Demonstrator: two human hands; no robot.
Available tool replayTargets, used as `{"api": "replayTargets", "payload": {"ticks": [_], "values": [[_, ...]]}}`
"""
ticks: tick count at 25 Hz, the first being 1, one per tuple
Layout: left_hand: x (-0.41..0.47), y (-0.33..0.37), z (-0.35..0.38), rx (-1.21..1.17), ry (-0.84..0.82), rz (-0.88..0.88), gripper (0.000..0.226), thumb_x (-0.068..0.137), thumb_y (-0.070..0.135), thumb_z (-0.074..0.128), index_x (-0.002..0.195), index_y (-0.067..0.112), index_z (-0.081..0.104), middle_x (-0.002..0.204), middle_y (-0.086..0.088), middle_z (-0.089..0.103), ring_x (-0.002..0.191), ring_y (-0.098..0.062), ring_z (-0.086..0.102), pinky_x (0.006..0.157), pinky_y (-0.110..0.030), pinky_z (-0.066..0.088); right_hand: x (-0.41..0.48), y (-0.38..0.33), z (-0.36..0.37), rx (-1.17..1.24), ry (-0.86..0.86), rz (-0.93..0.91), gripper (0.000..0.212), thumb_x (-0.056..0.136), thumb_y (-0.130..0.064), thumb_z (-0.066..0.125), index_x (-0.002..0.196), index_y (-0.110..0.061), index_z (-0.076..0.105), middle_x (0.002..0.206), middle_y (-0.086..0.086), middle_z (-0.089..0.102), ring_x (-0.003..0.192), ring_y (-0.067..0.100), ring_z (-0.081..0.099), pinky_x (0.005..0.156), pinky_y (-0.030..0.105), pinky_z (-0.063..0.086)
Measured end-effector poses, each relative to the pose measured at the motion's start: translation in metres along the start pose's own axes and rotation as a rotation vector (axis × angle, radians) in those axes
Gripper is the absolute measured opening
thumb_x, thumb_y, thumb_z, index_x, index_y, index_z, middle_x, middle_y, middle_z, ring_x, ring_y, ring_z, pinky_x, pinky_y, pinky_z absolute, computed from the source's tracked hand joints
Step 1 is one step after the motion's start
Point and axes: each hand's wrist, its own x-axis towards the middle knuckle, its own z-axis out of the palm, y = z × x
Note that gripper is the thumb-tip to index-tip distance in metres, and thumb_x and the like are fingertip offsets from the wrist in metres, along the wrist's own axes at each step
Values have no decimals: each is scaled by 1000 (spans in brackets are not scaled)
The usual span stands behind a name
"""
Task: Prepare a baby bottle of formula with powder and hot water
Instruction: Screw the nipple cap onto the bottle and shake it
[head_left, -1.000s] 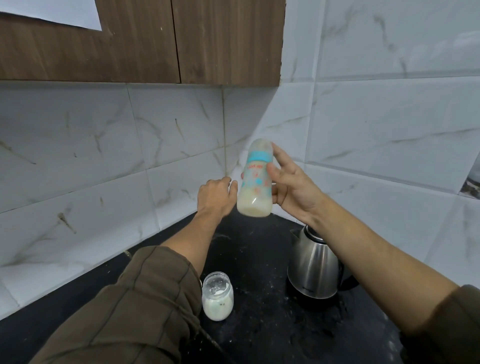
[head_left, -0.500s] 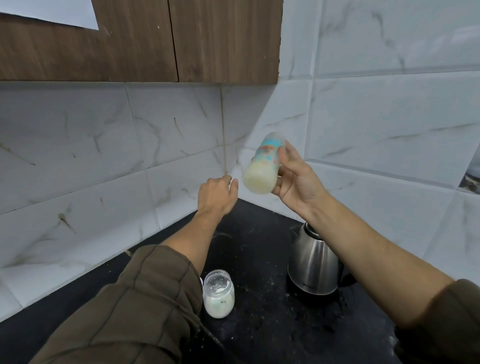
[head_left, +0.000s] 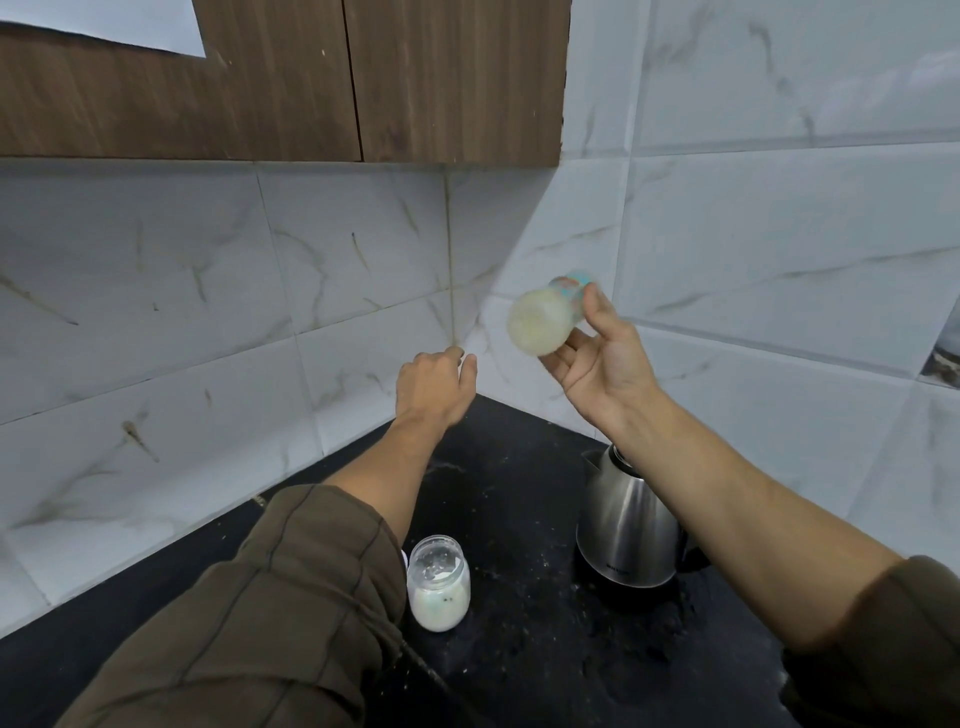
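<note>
Clearly, the baby bottle (head_left: 545, 319) is held in the right hand (head_left: 602, 364), well above the kettle (head_left: 626, 525) and slightly to its left. Its long axis is tipped nearly along the line of sight: the milky base is turned toward the camera and the blurred teal top points away toward the tiled corner. The bottle is gripped between thumb and loosely spread fingers, the palm lying just right of it. The left hand (head_left: 434, 387) is seen loosely curled and holding nothing, left of the bottle and apart from it. The powder jar (head_left: 438, 584) stands open on the dark counter (head_left: 519, 467), left of the kettle. Mixing by shaking is judged to be under way, so the right hand alone is in command.
</note>
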Motion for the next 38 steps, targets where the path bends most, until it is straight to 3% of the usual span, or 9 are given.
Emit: {"api": "replayTargets", "payload": {"ticks": [4,9,14,18,23,27,30,35,38], "values": [[1,3,-4,91,-48,48,29,101,31,50,117,12,65,102,-11,72,90,-31,64,76,-35,44,-10,3,5,-299,-264,35,69,94,-28,67,156,-27,40,127,12,68,106,33,73,73,40,63],[-4,4,-5,15,-7,-8,41,105,36,37,110,11,68,95,-14,73,87,-34,62,78,-39,45,2,-9,14,-83,-63,-89,63,103,-26,61,160,-24,33,115,4,72,89,24,76,69,35,62],[-2,0,-10,92,-50,35,24,101,29,49,109,12,64,98,-13,71,86,-33,63,74,-35,41,-15,-4,15,-456,-319,-60,75,95,-17,68,157,-38,33,114,8,76,96,27,76,74,39,62],[-5,6,-14,27,-9,-15,34,103,30,43,107,6,67,96,-18,70,81,-32,54,74,-38,39,-10,-6,22,-212,-87,-106,77,93,-22,69,159,-35,31,120,6,73,91,26,77,72,38,62],[-6,0,-15,120,-61,57,27,103,28,48,116,9,62,102,-13,70,90,-32,63,73,-33,37,-24,4,17,-501,-291,-61,85,84,-24,73,158,-37,33,112,10,77,97,27,76,74,37,62],[-9,3,-18,86,-57,18,26,100,26,51,114,8,63,101,-16,70,90,-36,63,77,-37,44,-17,7,17,-321,-116,-103,95,80,-27,78,160,-37,29,115,8,77,101,32,76,78,41,62],[-6,0,-16,90,-98,42,24,101,29,55,113,9,62,103,-14,70,92,-32,66,81,-37,49,-26,14,17,-471,-279,7,85,82,-24,77,156,-38,37,118,14,75,101,31,75,73,37,62],[-11,-1,-13,63,-28,26,33,101,31,45,119,12,66,101,-15,72,92,-36,63,77,-39,43,-17,20,11,-135,57,75,58,98,-25,69,152,-22,46,125,13,73,94,31,78,73,41,65],[-9,-7,-9,80,-44,35,30,100,33,50,118,14,66,102,-12,73,91,-33,64,75,-37,44,-22,21,10,-246,-47,173,46,101,-25,64,145,-18,52,114,11,76,92,29,78,72,40,66]]}}
